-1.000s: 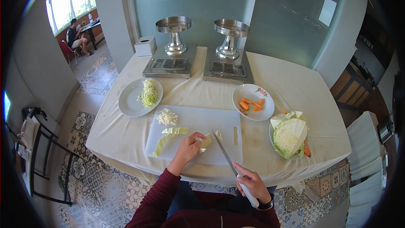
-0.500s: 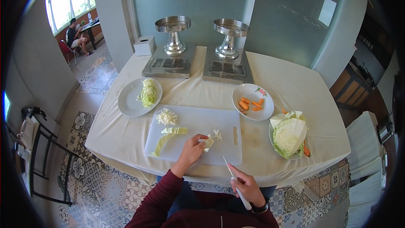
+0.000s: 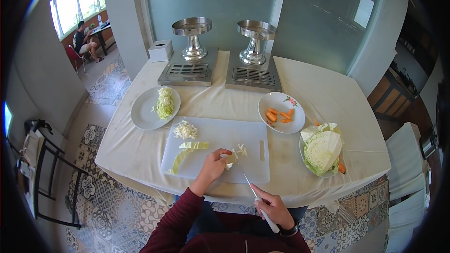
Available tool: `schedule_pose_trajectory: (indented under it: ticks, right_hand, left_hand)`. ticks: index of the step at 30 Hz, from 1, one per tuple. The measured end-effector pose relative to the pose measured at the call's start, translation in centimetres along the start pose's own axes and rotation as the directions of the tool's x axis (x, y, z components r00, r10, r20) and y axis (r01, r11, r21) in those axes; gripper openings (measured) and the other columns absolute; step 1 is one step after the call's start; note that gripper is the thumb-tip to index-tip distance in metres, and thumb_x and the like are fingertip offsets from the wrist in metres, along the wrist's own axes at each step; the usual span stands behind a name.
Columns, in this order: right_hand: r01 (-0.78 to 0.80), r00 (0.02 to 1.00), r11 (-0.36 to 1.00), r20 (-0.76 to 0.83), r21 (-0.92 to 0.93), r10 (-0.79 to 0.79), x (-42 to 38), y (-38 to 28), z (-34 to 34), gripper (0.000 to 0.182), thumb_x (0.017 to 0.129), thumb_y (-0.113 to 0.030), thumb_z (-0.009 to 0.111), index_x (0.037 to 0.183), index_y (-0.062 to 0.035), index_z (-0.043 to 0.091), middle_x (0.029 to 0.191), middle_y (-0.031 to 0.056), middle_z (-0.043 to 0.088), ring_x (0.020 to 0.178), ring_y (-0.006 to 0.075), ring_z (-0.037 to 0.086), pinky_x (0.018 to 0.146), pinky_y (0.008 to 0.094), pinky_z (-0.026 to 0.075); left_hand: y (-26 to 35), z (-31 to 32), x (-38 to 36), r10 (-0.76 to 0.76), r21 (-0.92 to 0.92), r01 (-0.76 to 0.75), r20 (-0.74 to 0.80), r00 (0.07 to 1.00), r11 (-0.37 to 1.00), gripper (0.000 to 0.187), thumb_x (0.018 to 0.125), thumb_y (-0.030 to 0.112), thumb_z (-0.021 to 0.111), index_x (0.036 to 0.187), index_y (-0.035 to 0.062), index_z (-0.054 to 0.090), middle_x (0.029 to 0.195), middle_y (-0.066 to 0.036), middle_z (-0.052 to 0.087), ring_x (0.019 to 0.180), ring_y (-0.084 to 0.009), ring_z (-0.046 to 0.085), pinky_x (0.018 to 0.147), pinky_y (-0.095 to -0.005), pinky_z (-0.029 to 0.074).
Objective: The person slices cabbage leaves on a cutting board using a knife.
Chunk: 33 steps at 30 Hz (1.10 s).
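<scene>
Cabbage piece on cutting board, right of board's middle, held by curled left hand, the nearer one. Right hand, beyond board's near edge, grips knife; its long axis slants forward-left over board to piece.

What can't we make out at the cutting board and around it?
All in the head view:
- Cabbage piece: partly covered by the left hand.
- Knife tip: too small to tell whether it touches the piece.
- Knife handle: partly hidden by the right hand.
- Plate under cabbage head: mostly covered by it.
- Far table items: too small.
</scene>
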State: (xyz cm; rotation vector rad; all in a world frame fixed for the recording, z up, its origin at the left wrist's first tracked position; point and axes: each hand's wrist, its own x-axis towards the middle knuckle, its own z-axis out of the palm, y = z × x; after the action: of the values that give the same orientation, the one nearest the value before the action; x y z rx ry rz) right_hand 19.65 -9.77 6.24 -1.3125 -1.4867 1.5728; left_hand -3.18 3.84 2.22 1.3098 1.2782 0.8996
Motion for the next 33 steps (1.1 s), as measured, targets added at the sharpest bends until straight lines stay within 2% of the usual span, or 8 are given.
schedule_pose_trajectory:
  ticks: [2, 8, 13, 16, 17, 23, 31, 33]
  right_hand:
    - [-0.028, 1.000, 0.999, 0.001, 0.038, 0.028, 0.0, 0.0, 0.0, 0.060, 0.096, -0.002, 0.051, 0.153, -0.0124, 0.037, 0.068, -0.0006, 0.052, 0.055, 0.0065, 0.047, 0.052, 0.0229, 0.046]
    - [0.003, 0.999, 1.000, 0.049, -0.011, -0.003, 0.0, -0.2, -0.3, 0.058, 0.098, -0.005, 0.047, 0.154, -0.0102, 0.033, 0.068, 0.0004, 0.052, 0.055, 0.0073, 0.048, 0.053, 0.0235, 0.046]
    - [-0.054, 0.995, 0.999, 0.079, 0.000, 0.054, -0.8, -1.0, -0.6, 0.057, 0.101, -0.009, 0.045, 0.156, -0.0107, 0.030, 0.066, 0.0009, 0.051, 0.056, 0.0082, 0.049, 0.054, 0.0237, 0.046]
    - [-0.136, 0.987, 0.990, 0.097, 0.044, 0.131, -1.5, -2.0, -1.1, 0.057, 0.101, -0.010, 0.045, 0.156, -0.0114, 0.030, 0.065, 0.0012, 0.051, 0.055, 0.0082, 0.048, 0.053, 0.0239, 0.046]
    - [-0.166, 0.982, 0.984, 0.104, 0.060, 0.159, -1.6, -2.3, -1.2, 0.056, 0.101, -0.010, 0.045, 0.156, -0.0117, 0.030, 0.066, 0.0016, 0.051, 0.054, 0.0082, 0.048, 0.052, 0.0239, 0.045]
    - [-0.141, 0.985, 0.984, 0.118, 0.107, 0.129, 1.4, -1.7, -1.4, 0.055, 0.102, -0.011, 0.045, 0.155, -0.0120, 0.032, 0.065, 0.0005, 0.050, 0.051, 0.0076, 0.046, 0.050, 0.0246, 0.045]
    - [-0.084, 0.992, 0.996, 0.089, -0.009, 0.084, 1.3, -1.9, -1.1, 0.055, 0.101, -0.010, 0.045, 0.155, -0.0110, 0.033, 0.065, -0.0021, 0.046, 0.055, 0.0065, 0.045, 0.052, 0.0234, 0.045]
    - [-0.076, 0.994, 0.997, 0.081, -0.032, 0.078, 0.6, -1.6, -1.2, 0.056, 0.100, -0.009, 0.046, 0.154, -0.0106, 0.034, 0.065, -0.0024, 0.047, 0.056, 0.0065, 0.045, 0.053, 0.0234, 0.045]
  left_hand:
    - [0.1, 0.0, -0.1, -0.002, 0.000, 0.002, 0.003, 1.000, 1.000, 0.033, 0.083, 0.010, 0.054, 0.112, -0.0008, 0.067, 0.065, -0.007, 0.058, 0.061, -0.0142, 0.054, 0.058, -0.0303, 0.044]
    - [-0.4, 0.1, 0.2, 0.008, 0.001, -0.008, 0.003, 1.000, 1.000, 0.034, 0.083, 0.009, 0.054, 0.112, -0.0007, 0.067, 0.065, -0.006, 0.058, 0.061, -0.0137, 0.054, 0.058, -0.0300, 0.044]
    - [-0.2, 0.1, 0.1, -0.007, 0.013, 0.007, -0.006, 1.000, 1.000, 0.034, 0.083, 0.009, 0.054, 0.112, -0.0013, 0.067, 0.064, -0.006, 0.058, 0.060, -0.0138, 0.053, 0.058, -0.0301, 0.043]
    - [-0.1, 0.2, 0.0, 0.039, 0.051, -0.039, 0.005, 0.999, 0.998, 0.034, 0.084, 0.006, 0.052, 0.116, 0.0013, 0.065, 0.064, 0.000, 0.053, 0.052, -0.0080, 0.045, 0.049, -0.0268, 0.035]
    - [-0.2, 0.1, 0.0, 0.053, 0.056, -0.053, 0.006, 0.999, 0.997, 0.035, 0.084, 0.006, 0.051, 0.116, 0.0014, 0.065, 0.064, 0.000, 0.053, 0.052, -0.0079, 0.045, 0.049, -0.0268, 0.036]
    - [-0.3, 0.1, -0.1, 0.072, 0.072, -0.071, -0.003, 0.997, 0.995, 0.035, 0.084, 0.006, 0.050, 0.116, 0.0017, 0.066, 0.064, 0.001, 0.053, 0.053, -0.0077, 0.046, 0.050, -0.0266, 0.036]
    - [-0.4, 0.2, -0.1, 0.030, 0.031, -0.030, -0.010, 0.999, 0.999, 0.034, 0.085, 0.007, 0.051, 0.114, 0.0030, 0.067, 0.065, 0.000, 0.055, 0.053, -0.0078, 0.046, 0.049, -0.0264, 0.036]
    - [-0.5, 0.2, -0.1, 0.017, 0.030, -0.017, -0.020, 1.000, 0.999, 0.033, 0.084, 0.009, 0.051, 0.113, 0.0012, 0.067, 0.064, -0.005, 0.058, 0.057, -0.0124, 0.052, 0.055, -0.0294, 0.042]
